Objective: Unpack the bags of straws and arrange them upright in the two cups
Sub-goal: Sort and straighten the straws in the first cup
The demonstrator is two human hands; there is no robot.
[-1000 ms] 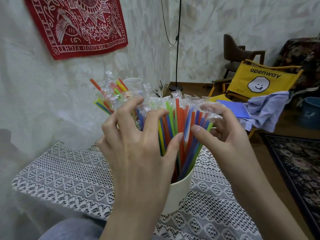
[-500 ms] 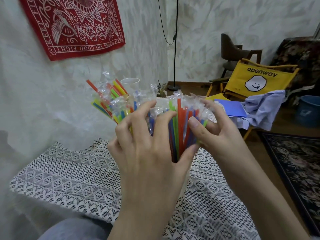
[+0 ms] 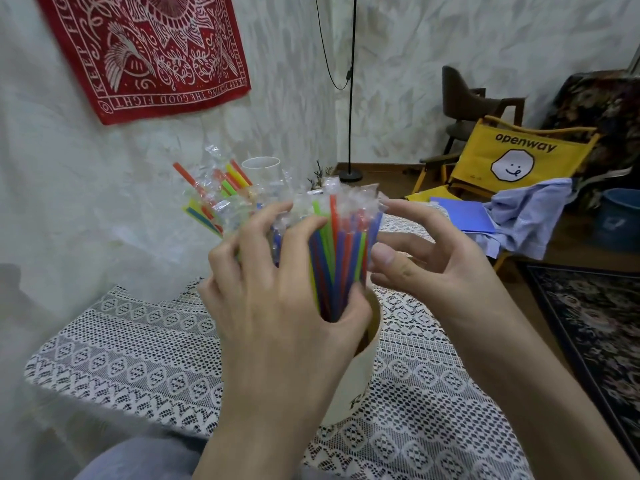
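A bundle of wrapped coloured straws (image 3: pixel 341 258) stands upright in a cream paper cup (image 3: pixel 349 386) near the table's front. My left hand (image 3: pixel 277 306) grips the bundle from the left, thumb curled round its base at the cup's rim. My right hand (image 3: pixel 426 268) touches the bundle's right side with thumb and fingertips, fingers loosely spread. More wrapped straws (image 3: pixel 218 195) fan out to the left behind my left hand. A second white cup (image 3: pixel 260 168) stands further back, its lower part hidden.
A white lace cloth (image 3: pixel 138 348) covers the table. To the right stand a yellow folding chair (image 3: pixel 512 157) with a blue folder (image 3: pixel 464 216) and a shirt (image 3: pixel 530 216). A lamp pole (image 3: pixel 352 84), a patterned rug (image 3: pixel 595 327) and a blue bucket (image 3: pixel 620 216) are on the floor.
My hands have squeezed the spread straws into a tighter upright bundle. My right hand's fingers have then loosened and drawn slightly away to the right.
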